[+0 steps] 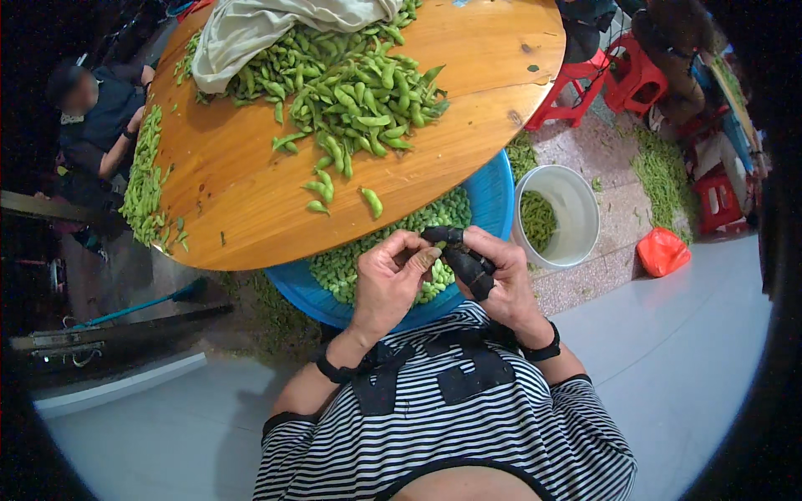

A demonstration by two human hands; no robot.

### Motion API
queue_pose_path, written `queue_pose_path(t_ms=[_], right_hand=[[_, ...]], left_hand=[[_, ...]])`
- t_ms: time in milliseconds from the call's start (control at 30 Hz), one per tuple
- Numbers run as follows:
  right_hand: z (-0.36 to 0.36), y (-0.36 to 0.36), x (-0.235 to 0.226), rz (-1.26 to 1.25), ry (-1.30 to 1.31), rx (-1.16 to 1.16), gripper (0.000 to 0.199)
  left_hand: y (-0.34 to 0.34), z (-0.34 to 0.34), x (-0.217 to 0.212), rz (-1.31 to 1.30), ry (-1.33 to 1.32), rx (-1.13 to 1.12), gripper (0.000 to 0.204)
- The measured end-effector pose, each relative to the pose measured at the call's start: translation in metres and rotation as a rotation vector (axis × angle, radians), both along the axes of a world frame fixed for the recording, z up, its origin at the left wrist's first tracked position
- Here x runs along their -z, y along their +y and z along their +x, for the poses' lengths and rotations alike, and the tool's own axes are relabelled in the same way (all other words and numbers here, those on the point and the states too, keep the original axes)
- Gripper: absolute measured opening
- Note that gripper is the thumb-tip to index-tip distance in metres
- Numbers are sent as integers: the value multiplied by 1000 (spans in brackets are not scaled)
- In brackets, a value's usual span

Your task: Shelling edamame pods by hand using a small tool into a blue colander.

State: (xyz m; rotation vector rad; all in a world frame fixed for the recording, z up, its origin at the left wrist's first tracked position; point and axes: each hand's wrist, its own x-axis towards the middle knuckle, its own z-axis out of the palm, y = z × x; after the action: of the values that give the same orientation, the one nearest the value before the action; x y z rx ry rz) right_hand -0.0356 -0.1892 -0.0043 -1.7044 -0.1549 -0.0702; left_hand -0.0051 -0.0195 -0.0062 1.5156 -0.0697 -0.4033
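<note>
Round glossy wooden table [251, 192], loose heap of matte green pods [359, 92] on it. Both hands meet over the blue plastic tub [494, 196] of shelled beans: left hand [386, 288] curled narrow, pinching a small pod piece [440, 245]. Right hand [493, 280] with black finger sleeves [468, 269] is closed against the left's fingertips.

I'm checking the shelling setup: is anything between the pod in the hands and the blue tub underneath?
Nothing visible. The left hand and right hand pinch a small green pod directly above the blue tub of shelled beans, with open air below.
</note>
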Motion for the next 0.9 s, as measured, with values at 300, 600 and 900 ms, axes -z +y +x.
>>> queue_pose_path(t_ms=[300, 600, 900], right_hand=[[6, -9, 14, 297, 231, -165, 21], [4, 10, 30, -404, -266, -60, 50], [4, -5, 22, -259, -55, 40, 30]], left_hand=[[14, 8, 16, -460, 436, 174, 12], [33, 10, 23, 536, -535, 146, 8], [42, 11, 21, 473, -237, 46, 9]])
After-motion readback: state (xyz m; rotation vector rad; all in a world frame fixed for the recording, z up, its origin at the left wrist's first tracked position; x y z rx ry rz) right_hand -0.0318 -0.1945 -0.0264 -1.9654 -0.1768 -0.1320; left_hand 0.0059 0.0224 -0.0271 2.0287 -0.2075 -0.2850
